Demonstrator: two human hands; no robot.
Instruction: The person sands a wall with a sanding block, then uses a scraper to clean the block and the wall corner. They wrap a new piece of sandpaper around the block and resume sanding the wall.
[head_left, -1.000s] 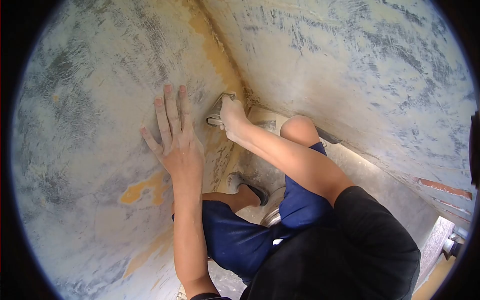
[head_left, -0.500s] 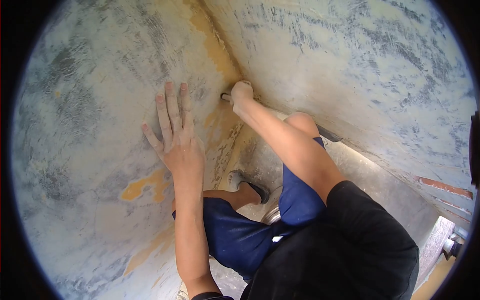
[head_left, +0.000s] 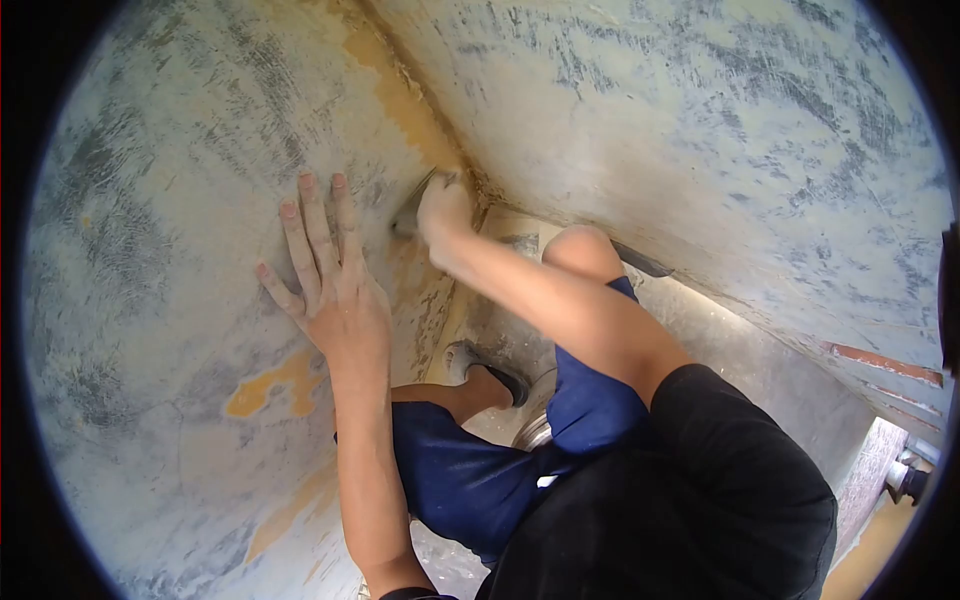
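My left hand (head_left: pixel 347 300) lies flat on the left wall (head_left: pixel 190 270), fingers spread, holding nothing. Close to the corner, my right hand (head_left: pixel 445 212) is closed around a dark grey, flat, bent piece that looks like sandpaper (head_left: pixel 408 216). It is against the left wall and blurred by motion, and the fingers hide part of it. Whitish dust coats both hands. The left wall has grey scuffed areas and a yellow-orange patch (head_left: pixel 272 388); more yellow runs along the corner seam (head_left: pixel 415 85).
The right wall (head_left: pixel 690 150) meets the left one at the corner, close to my right hand. My bent knees in blue shorts (head_left: pixel 465 475) and a shoe (head_left: pixel 500 380) are below on the grey floor (head_left: pixel 680 320). Reddish grooves (head_left: pixel 885 363) mark the right wall low down.
My right hand has moved left and slightly down from the corner seam, with the dark piece now showing more. My left hand appears slightly farther left as the whole view shifts.
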